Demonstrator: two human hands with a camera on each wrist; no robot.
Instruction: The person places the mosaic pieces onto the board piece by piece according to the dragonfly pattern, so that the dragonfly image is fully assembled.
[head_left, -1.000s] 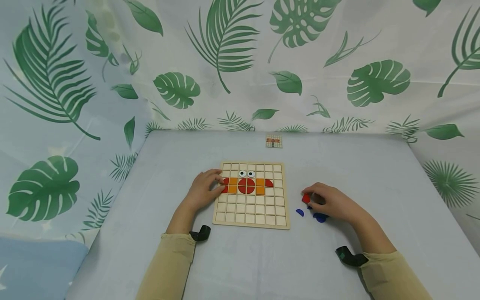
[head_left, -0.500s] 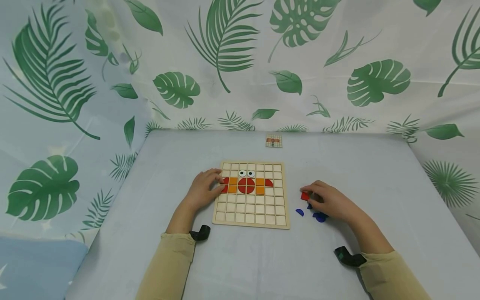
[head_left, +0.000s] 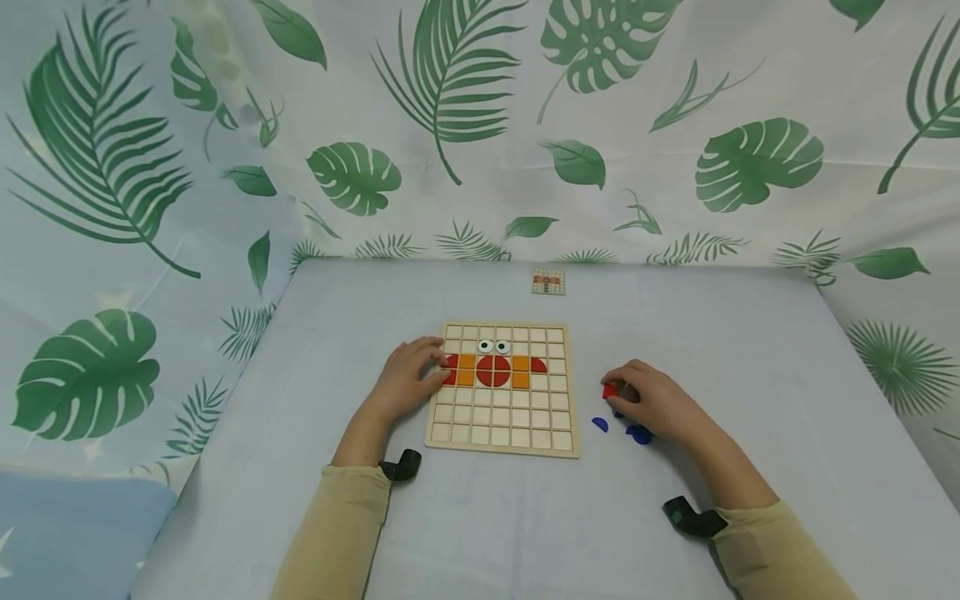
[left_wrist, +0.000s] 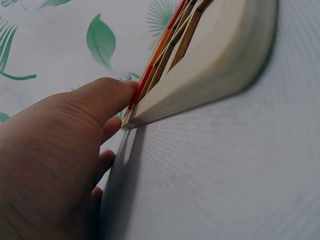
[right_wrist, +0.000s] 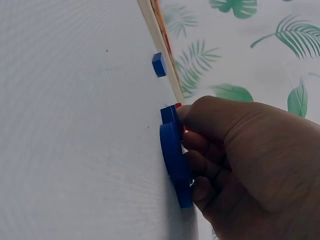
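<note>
A wooden grid board [head_left: 491, 421] lies mid-table with red and orange tiles and two eye tiles [head_left: 493, 347] on it. My left hand [head_left: 408, 379] rests at its left edge, fingers relaxed; in the left wrist view the thumb [left_wrist: 107, 97] touches the red tile at the rim. To the right of the board, my right hand [head_left: 656, 398] pinches a small red tile [head_left: 609, 390] between thumb and fingers. Blue tiles [head_left: 639, 434] lie just under that hand, and a blue half-round tile [head_left: 600, 425] sits nearer the board. Most of the pinched tile is hidden in the right wrist view.
A small card [head_left: 548, 282] with a printed grid picture lies beyond the board. The table [head_left: 480, 533] has a pale cloth, and leaf-patterned curtains [head_left: 495, 208] stand behind and at the sides. Each wrist wears a black camera mount [head_left: 401, 466].
The pinched red tile has turned between my right fingers and risen slightly away from the blue tiles. My right forearm has shifted a little left. The left hand stays where it was.
</note>
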